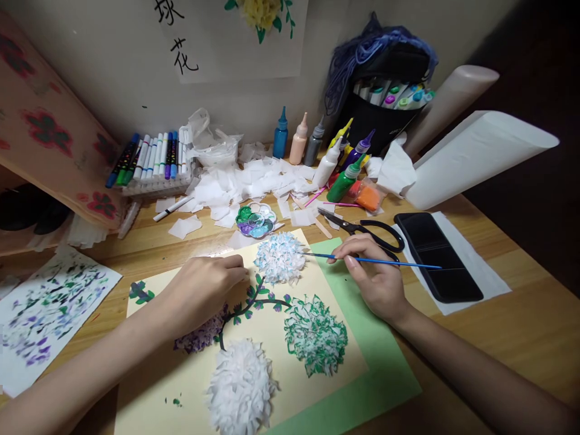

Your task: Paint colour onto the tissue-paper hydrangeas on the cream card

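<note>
My right hand [378, 278] grips a thin blue paintbrush [399, 263], its tip touching a ruffled paper flower [281, 257] tinted light blue at the top of the cream sheet [167, 362]. Left of that flower, my left hand [215, 281] rests curled over the sheet; its fingertips are hidden, so I cannot see what they hold, if anything. A green-edged paper flower [316, 335] sits lower right, and a plain white one [242, 386] at the bottom. My left forearm partly covers a purple-tipped flower [202, 331]. Painted stems with leaves [254, 299] run between the flowers.
A small paint palette [256, 220] lies behind the sheet, among white paper scraps [254, 181]. Paint bottles [326, 163] stand farther back. Black scissors [362, 229] and a phone [437, 257] are at the right. Marker pens [151, 157] and a paint-stained tissue [54, 308] are at the left.
</note>
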`<state>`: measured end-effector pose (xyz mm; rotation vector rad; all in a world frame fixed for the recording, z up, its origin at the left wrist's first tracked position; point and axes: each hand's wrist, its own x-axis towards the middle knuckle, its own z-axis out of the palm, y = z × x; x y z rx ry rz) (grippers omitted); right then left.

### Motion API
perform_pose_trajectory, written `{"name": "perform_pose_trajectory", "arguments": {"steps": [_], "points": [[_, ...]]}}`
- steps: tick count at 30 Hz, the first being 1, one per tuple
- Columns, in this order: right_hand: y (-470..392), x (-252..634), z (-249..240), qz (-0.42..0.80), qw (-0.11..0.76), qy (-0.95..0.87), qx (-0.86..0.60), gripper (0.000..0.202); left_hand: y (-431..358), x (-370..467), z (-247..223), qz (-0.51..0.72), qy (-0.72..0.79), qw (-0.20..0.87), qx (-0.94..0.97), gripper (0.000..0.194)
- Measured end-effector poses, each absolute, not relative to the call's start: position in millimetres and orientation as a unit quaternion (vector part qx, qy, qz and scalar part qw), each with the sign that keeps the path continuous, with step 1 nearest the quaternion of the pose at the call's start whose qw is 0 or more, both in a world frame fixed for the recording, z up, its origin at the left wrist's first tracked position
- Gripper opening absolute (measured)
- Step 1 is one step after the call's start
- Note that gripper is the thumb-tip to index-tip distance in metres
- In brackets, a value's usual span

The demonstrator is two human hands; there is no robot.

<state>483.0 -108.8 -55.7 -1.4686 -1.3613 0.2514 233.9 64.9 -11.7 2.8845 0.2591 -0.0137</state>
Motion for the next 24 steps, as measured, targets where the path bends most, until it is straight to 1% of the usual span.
{"name": "perform_pose_trajectory", "arguments": {"steps": [5, 9, 13, 15, 17, 21, 24], "points": [[-108.2, 483.7, -56.0, 0.105, 0.552, -0.562, -0.607, 0.014, 65.0, 234.1, -11.7, -0.012, 0.089, 0.121, 0.989, 0.032], [-108.1, 483.9, -56.6, 0.117, 0.537, -0.564, -0.616, 0.014, 64.7, 235.2, -10.6, -0.018, 0.088, 0.118, 0.989, 0.032], [-108.1, 482.9, -53.5, 0.087, 0.57, -0.554, -0.601, 0.015, 64.6, 235.1, -10.8, -0.014, 0.087, 0.111, 0.99, 0.032], [-105.1, 481.8, -49.4, 0.081, 0.572, -0.56, -0.594, 0.015, 64.3, 234.7, -11.3, -0.012, 0.088, 0.107, 0.99, 0.032], [-97.6, 479.7, -43.2, 0.093, 0.55, -0.578, -0.596, 0.017, 63.8, 234.6, -11.8, -0.014, 0.089, 0.108, 0.99, 0.033], [-68.8, 472.2, -27.7, 0.131, 0.45, -0.637, -0.612, 0.023, 62.3, 235.8, -11.4, -0.025, 0.094, 0.111, 0.989, 0.032], [-45.2, 465.9, -18.7, 0.153, 0.394, -0.661, -0.62, 0.026, 60.9, 237.2, -9.2, -0.032, 0.1, 0.105, 0.989, 0.029]]}}
